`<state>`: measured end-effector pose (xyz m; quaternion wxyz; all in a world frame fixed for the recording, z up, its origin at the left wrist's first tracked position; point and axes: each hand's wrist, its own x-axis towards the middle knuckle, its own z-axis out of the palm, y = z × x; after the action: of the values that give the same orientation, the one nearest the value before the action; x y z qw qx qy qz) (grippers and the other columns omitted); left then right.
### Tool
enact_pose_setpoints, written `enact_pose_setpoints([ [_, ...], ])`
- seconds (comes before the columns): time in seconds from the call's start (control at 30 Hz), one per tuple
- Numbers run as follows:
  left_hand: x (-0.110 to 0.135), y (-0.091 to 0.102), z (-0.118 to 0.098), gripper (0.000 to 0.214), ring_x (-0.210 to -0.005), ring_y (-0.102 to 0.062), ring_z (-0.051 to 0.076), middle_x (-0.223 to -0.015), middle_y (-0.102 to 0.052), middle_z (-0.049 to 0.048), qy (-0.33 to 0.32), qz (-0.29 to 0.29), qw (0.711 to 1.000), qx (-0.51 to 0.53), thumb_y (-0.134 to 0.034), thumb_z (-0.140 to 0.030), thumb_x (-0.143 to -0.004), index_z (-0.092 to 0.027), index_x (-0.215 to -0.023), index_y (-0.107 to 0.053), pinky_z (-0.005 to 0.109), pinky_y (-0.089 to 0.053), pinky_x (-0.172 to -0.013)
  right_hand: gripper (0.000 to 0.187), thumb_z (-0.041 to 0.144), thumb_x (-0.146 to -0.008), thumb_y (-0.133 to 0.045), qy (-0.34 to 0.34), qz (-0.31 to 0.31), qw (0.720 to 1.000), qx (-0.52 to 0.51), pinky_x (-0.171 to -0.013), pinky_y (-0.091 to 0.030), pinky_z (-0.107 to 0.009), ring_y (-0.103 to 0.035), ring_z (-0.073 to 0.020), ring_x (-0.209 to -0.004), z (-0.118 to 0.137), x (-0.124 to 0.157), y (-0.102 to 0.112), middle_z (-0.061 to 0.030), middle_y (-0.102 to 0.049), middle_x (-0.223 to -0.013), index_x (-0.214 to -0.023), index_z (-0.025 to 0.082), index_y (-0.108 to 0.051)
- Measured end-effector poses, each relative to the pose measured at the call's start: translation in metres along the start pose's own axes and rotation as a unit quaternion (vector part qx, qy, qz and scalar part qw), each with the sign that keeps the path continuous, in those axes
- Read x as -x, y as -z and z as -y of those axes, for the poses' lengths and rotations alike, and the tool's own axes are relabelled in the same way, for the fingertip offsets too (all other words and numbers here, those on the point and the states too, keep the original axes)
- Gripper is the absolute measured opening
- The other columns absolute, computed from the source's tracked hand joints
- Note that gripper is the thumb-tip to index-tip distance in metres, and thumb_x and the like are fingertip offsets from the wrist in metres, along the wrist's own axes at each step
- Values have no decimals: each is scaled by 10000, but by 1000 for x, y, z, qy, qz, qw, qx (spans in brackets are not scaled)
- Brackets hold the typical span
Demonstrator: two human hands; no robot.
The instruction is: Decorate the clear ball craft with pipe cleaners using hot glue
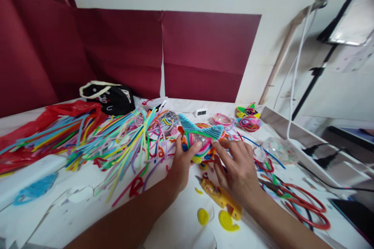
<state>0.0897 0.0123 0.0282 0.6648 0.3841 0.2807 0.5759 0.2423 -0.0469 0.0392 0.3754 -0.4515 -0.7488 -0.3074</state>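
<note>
A colourful pipe-cleaner craft [201, 142] with a clear, shiny middle and two light-blue ribbed points on top is held above the table. My left hand [184, 161] grips its left side, thumb across the front. My right hand [238, 167] is closed at its right side, fingertips against the craft; part of its grip is hidden. Below the hands lies a yellow tool [217, 194] with a pointed tip, partly covered by my right hand. Nearer me are a yellow coiled disc [203, 216] and a partly unwound yellow coil [228, 221].
Bundles of loose pipe cleaners [128, 140] spread leftward onto a red plastic bag [14, 140]. Behind stands a black bag [113, 99]. Red-handled scissors [306, 202], a clear plastic shell [280, 150] and a dark flat device [353, 218] lie right. A finished-looking craft [248, 118] sits at the back.
</note>
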Motion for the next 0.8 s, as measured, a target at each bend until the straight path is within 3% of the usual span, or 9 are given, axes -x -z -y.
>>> enact_pose_setpoints([
  [0.17, 3, -5, -3, 990, -995, -735, 245, -1114, -759, 62, -3, 0, 1000, 1, -953, -319, -600, -277, -1433, -418, 406, -563, -945, 327, 164, -953, -547, 1, 0, 1000, -1, -832, -412, -460, -532, -278, -937, 2, -1, 1, -147, -645, -1060, -1265, 96, -618],
  [0.37, 2, -5, -2, 933, -955, -741, 236, -1071, -766, 51, 3, -20, 1000, -17, -941, -284, -600, -271, -1401, -462, 399, -567, -934, 304, 148, -941, -558, 4, 9, 1000, -21, -805, -425, -456, -559, -279, -925, 2, -6, 4, -149, -665, -1054, -1225, 91, -652],
  [0.5, -5, -2, 0, 908, -961, -737, 240, -1137, -747, 63, -16, -7, 1000, -20, -908, -276, -636, -288, -1419, -447, 414, -586, -901, 269, 149, -950, -561, -21, 25, 996, -78, -808, -475, -453, -612, -277, -940, -7, -12, 20, -139, -678, -1039, -1186, 114, -687],
  [0.57, -8, 0, 1, 908, -970, -734, 247, -1156, -738, 59, -8, -35, 999, -30, -902, -266, -629, -302, -1413, -445, 420, -597, -875, 237, 153, -960, -551, -33, 93, 987, -126, -818, -518, -422, -650, -254, -953, -14, -11, 34, -126, -698, -1051, -1137, 133, -708],
  [0.67, -12, 1, 2, 865, -1016, -725, 257, -1162, -732, 53, -1, -43, 999, -24, -903, -276, -616, -299, -1367, -477, 409, -604, -863, 246, 151, -961, -528, -42, 262, 944, -195, -833, -576, -359, -692, -206, -943, -20, 0, 56, -90, -722, -1056, -1103, 174, -727],
  [0.8, -14, 2, 2, 843, -1009, -724, 245, -1145, -730, 30, -7, -45, 999, -30, -902, -293, -622, -324, -1352, -482, 381, -604, -834, 494, 79, -860, -556, -7, 387, 903, -186, -999, -575, -405, -676, -257, -1180, -20, 28, 66, -139, -686, -1316, -1338, 155, -653],
])
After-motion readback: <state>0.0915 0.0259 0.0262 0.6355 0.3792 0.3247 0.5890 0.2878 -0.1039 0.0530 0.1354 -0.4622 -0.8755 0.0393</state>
